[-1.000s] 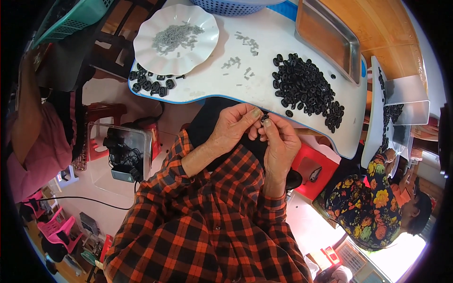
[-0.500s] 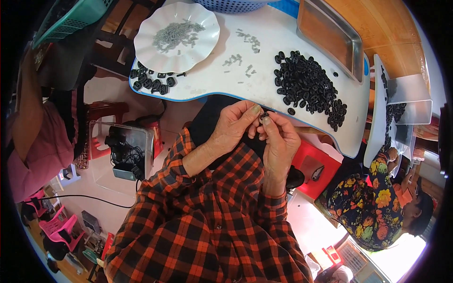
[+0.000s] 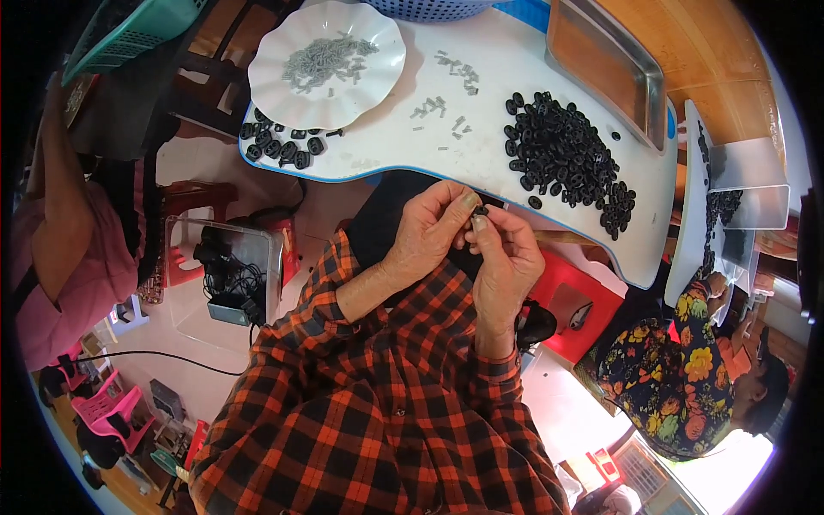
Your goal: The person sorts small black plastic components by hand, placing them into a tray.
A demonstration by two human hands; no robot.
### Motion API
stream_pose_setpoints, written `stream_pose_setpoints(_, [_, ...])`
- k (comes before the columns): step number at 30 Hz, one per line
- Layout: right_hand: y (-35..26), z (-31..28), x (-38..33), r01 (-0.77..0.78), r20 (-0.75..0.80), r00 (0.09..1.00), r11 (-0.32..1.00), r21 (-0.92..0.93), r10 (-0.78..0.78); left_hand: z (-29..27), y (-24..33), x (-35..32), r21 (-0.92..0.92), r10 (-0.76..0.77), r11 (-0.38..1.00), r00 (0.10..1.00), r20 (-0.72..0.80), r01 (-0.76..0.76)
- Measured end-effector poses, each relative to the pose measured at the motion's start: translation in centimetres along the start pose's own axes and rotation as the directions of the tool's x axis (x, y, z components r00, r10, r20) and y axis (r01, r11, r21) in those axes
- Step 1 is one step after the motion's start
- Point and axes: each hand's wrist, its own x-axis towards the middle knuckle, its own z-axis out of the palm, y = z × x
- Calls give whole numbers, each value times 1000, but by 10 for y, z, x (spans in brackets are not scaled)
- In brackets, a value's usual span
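My left hand (image 3: pixel 432 225) and my right hand (image 3: pixel 505 255) meet just off the near table edge, both closed in a pinch. Between their fingertips sits a small black plastic part (image 3: pixel 481 211), mostly covered by the thumbs. On the white table (image 3: pixel 378 142), a heap of similar black oval parts (image 3: pixel 562 146) lies to the right. Small clear pieces (image 3: pixel 429 106) are scattered in the middle. A white scalloped plate (image 3: pixel 266 81) at the left holds many more clear pieces (image 3: pixel 330 62). Several black parts (image 3: pixel 287 153) lie by the plate's near side.
A metal tray (image 3: pixel 608 73) stands at the far right of the table, a blue basket (image 3: pixel 429 9) at the far edge. Another person in a floral shirt (image 3: pixel 665 378) sits to the right, and one in pink (image 3: pixel 77 249) is at the left. A clear bin (image 3: pixel 270 283) holds cables.
Both hands stay together at the same black part, with only slight finger movement. The whole view has shifted a little, moving the table items slightly right.
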Motion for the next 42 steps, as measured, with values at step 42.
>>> stream_pose_setpoints(42, [0, 1, -2, 69, -93, 992, 986, -152, -84, -3, 2, -2, 242, 134, 960, 990, 31, -138])
